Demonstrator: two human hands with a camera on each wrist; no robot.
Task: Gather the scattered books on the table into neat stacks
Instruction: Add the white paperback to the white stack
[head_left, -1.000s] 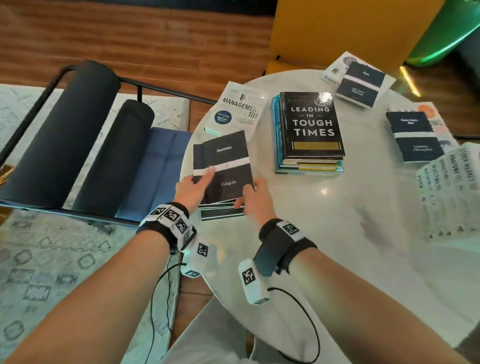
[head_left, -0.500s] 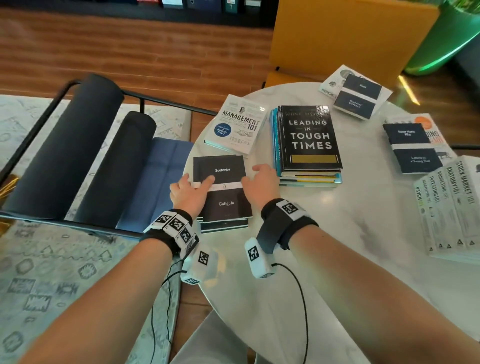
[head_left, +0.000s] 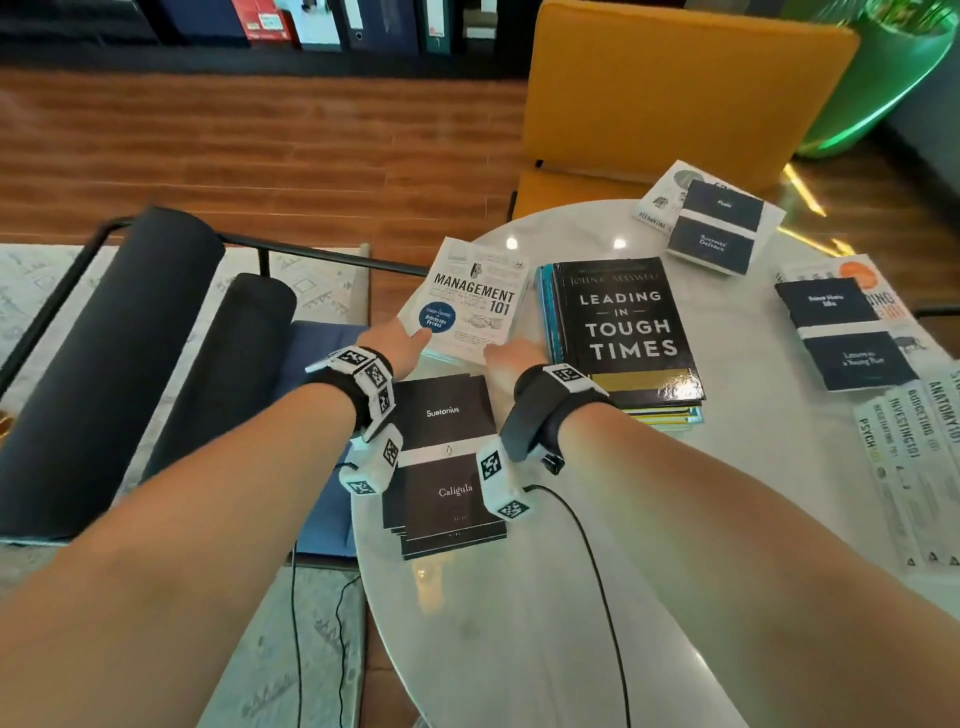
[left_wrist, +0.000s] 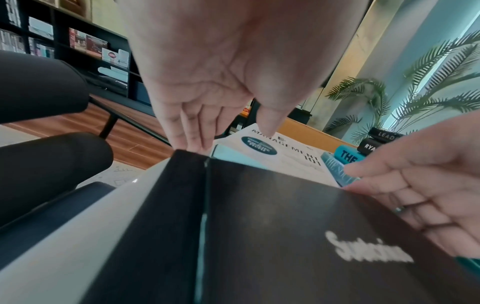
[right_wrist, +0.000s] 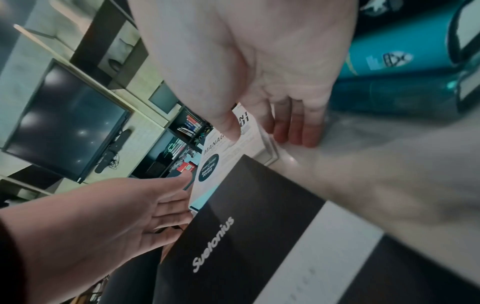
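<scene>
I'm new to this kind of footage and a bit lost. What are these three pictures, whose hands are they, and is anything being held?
There is no machine here: a person tidies books with bare hands, wearing a camera on the head and one on each wrist. The wide picture is from the head, looking down. The other two look along each hand from the wrist.

On the round white table nearest the person lies a small stack of black books, Suetonius Caligula on top. Beyond it is the white Management 101 book, and beside that a taller stack topped by Leading in Tough Times. More books lie to the right.

The left hand and the right hand reach to the near corners of Management 101, fingers extended. Nothing is lifted yet; both hands look open.
</scene>
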